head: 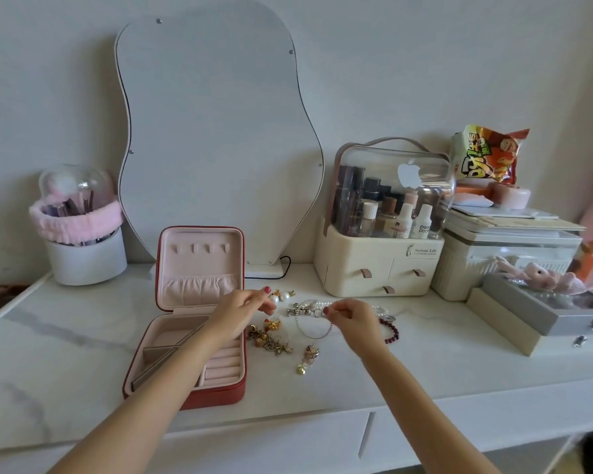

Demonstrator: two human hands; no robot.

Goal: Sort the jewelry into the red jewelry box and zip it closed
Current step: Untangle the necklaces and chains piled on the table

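The red jewelry box [216,398] lies open on the white table, its pink-lined lid standing upright. Right of it lies scattered jewelry: pearl earrings [278,297], a gold chain pile [269,342], a thin silver chain [314,331], a dark red bead bracelet [392,331] and gold earrings [308,359]. My left hand [240,311] reaches over the box's right edge and pinches a pearl earring. My right hand [351,318] pinches the silver chain near a pearl strand [317,303].
A wavy mirror [216,131] leans at the back. A brush holder [83,234] stands back left. A cream cosmetics organizer [384,234], a stacked storage box [504,254] with a snack bag [486,155] and a grey drawer box [545,313] fill the right.
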